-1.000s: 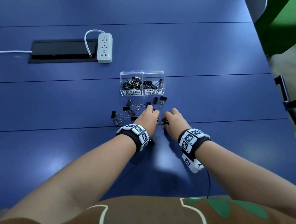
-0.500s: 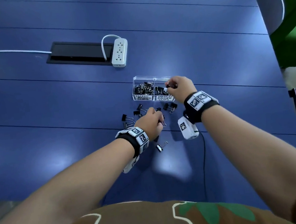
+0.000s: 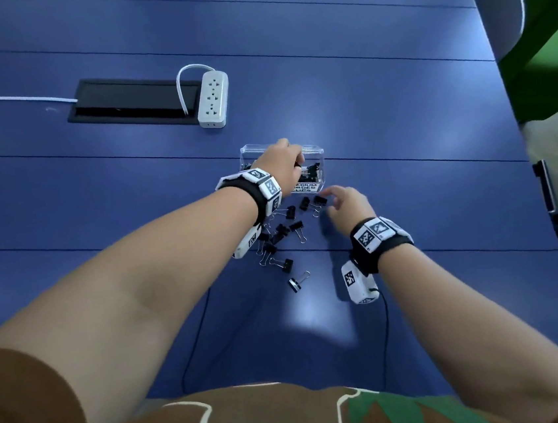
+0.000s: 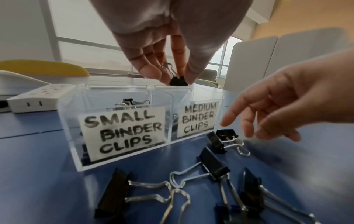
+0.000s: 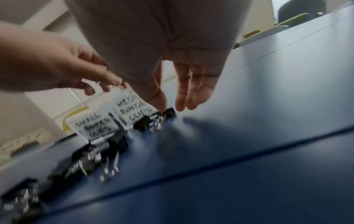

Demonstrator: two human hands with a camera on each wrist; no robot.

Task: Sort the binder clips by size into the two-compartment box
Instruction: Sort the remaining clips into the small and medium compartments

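The left hand pinches a black clip over the clear box, above the medium side by the divider; the right hand, fingers loose and apart, hovers near loose clips on the table.

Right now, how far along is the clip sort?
Partway. Done: both compartments of the clear box already hold clips. In hand: the left hand pinches a black binder clip over the box's top, near the divider; which compartment it is headed for I cannot tell. The right hand is open, reaching for a loose clip. Left: about ten loose clips on the blue table.
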